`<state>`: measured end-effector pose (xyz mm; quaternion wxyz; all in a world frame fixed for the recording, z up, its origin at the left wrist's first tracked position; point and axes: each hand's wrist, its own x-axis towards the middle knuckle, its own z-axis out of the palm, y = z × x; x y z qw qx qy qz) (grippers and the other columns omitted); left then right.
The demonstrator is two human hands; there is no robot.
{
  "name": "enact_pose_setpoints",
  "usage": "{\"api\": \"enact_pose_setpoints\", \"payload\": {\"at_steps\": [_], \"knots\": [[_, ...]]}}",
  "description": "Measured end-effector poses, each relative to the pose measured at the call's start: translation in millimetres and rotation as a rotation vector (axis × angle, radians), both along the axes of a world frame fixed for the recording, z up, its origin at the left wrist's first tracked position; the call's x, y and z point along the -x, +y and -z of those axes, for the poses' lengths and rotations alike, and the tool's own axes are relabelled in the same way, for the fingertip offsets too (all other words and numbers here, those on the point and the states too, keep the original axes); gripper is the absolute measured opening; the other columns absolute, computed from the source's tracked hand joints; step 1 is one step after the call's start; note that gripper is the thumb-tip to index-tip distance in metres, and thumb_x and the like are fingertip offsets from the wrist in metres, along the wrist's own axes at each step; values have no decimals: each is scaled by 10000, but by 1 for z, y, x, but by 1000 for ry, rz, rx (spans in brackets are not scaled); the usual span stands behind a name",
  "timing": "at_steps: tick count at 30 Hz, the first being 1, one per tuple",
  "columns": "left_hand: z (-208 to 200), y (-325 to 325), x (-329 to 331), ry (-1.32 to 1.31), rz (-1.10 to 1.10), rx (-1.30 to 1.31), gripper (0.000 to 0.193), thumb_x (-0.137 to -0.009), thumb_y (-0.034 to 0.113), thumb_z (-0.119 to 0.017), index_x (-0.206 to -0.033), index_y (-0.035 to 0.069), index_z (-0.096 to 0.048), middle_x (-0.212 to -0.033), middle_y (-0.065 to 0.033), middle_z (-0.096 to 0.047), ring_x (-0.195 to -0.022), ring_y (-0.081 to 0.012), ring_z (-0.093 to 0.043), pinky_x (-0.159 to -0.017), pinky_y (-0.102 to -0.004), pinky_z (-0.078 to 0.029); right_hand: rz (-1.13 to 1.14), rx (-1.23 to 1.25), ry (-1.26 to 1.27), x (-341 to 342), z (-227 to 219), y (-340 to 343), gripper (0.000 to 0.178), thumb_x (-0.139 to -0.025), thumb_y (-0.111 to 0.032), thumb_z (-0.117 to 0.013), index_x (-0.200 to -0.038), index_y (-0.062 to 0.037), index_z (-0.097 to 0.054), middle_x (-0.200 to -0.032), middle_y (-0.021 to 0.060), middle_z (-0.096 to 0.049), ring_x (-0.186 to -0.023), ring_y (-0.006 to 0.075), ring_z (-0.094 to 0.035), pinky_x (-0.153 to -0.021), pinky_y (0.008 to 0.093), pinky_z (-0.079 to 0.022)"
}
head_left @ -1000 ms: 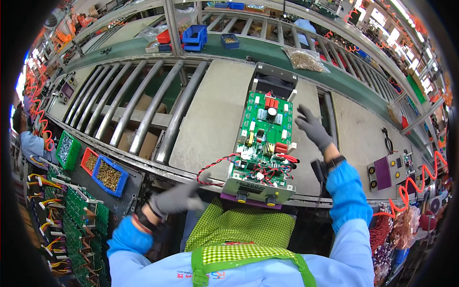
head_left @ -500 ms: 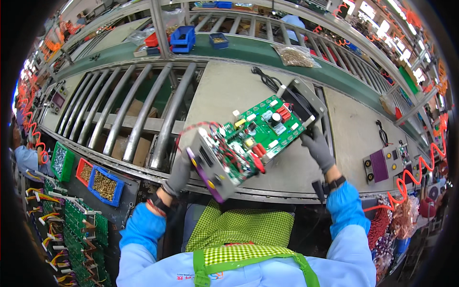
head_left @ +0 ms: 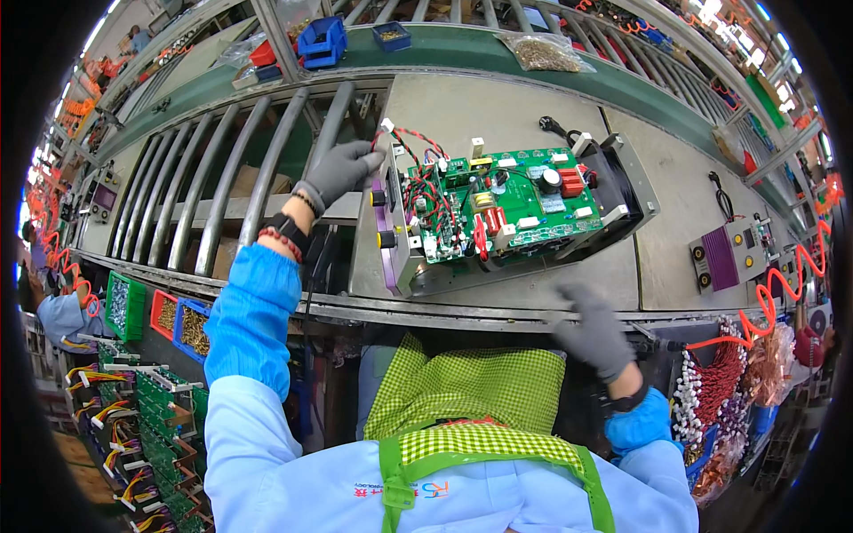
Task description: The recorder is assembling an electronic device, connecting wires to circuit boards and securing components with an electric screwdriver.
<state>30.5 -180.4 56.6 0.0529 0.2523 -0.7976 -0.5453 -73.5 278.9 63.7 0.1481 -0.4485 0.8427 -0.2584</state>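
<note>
Part-built unit: the circuit board (head_left: 524, 209) sits wired in the metal case (head_left: 405, 268), top uncovered; the case lies on the bench (head_left: 462, 102), left hand (head_left: 341, 172) at its front corner, grip unclear, right hand (head_left: 593, 334) empty, fingers loosely spread, apart on the near side

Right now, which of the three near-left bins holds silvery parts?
The green bin, farthest left; the red bin and blue bin beside it hold brass-coloured pieces.

Looks like an electronics assembly workshop, given cylindrical grey steel rollers (head_left: 267, 169) and flat green circuit boards (head_left: 164, 407).
</note>
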Motion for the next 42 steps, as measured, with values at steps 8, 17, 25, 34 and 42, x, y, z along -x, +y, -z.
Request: {"api": "enact_pose_setpoints", "payload": {"at_steps": [8, 17, 25, 34, 42], "knots": [[47, -22, 45, -7, 705, 330, 217, -785, 119, -629, -985, 38, -618, -837, -128, -671, -755, -260, -629, -712, -376, -511, -197, 160, 137, -66, 55, -94, 529, -834, -317, -641, -1256, -27, -509, -1204, 234, -529, -995, 401, -579, -837, 462, -496], [2, -30, 36, 55, 809, 735, 171, -852, 113, -595, -1005, 64, -656, -984, -152, -666, -922, -312, -633, -794, -381, -509, -179, 143, 231, -63, 67, -108, 562, -843, -380, -618, -1239, 1, -496, -1060, 254, -557, -861, 404, -598, -714, 474, -506], [39, -31, 58, -33, 838, 551, 234, -850, 205, -579, -999, 42, -657, -943, -146, -694, -809, -261, -641, -742, -379, -509, -202, 251, 354, -56, 83, -120, 436, -825, -378, -633, -1120, -57, -617, -878, 205, -629, -812, 367, -604, -679, 453, -507], [55, -21, 64, -150, 720, 507, 175, -813, 140, -626, -954, 41, -656, -874, -128, -681, -743, -223, -609, -701, -369, -508, -290, -24, 330, -50, 71, -125, 243, -800, -311, -645, -857, -78, -682, -860, 161, -670, -881, 342, -624, -702, 433, -520], [28, 11, 8, 311, 264, 103, 222, -866, 200, -630, -1042, 64, -637, -890, -75, -647, -801, -203, -633, -712, -312, -516, -65, 240, 130, -49, 93, -112, 269, -722, -198, -671, -945, -49, -643, -922, 223, -619, -837, 402, -597, -720, 488, -494]]}}
